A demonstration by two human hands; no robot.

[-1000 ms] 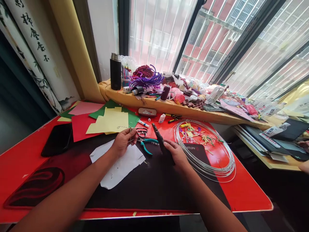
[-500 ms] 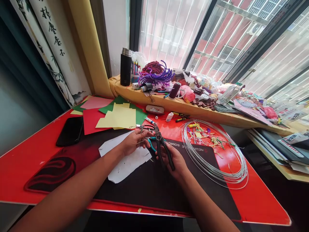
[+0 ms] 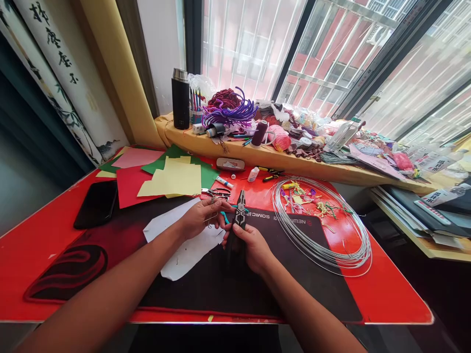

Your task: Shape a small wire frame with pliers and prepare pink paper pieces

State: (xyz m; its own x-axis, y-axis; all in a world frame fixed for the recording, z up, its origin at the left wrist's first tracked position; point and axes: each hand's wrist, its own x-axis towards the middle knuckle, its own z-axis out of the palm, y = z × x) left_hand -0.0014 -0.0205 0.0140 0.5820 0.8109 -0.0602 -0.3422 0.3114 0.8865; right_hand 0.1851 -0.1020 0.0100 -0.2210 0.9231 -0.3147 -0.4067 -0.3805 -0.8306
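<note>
My right hand [image 3: 253, 245] is wrapped round black pliers [image 3: 240, 215], whose jaws point away from me and look nearly closed. My left hand [image 3: 198, 218] pinches a thin bent wire [image 3: 210, 218] close to the left of the pliers' head. Where the wire's far end meets the jaws is too small to make out. Behind the fingers a teal-handled tool [image 3: 225, 217] shows in part. Beneath both hands, a sheet of crumpled white paper [image 3: 184, 260] lies on the dark mat [image 3: 279, 274].
A big coil of silvery wire [image 3: 316, 252] lies to the right, around colourful scraps [image 3: 324, 208]. Coloured paper [image 3: 172, 179] and a phone [image 3: 96, 203] are at the left. Metal tools [image 3: 217, 192], a glue tube [image 3: 224, 182] and a small bottle [image 3: 253, 174] lie behind the hands.
The pliers have turned from a slant to nearly straight ahead, and their spread handles have come together. My left hand keeps its pinch on the wire. The view has shifted slightly.
</note>
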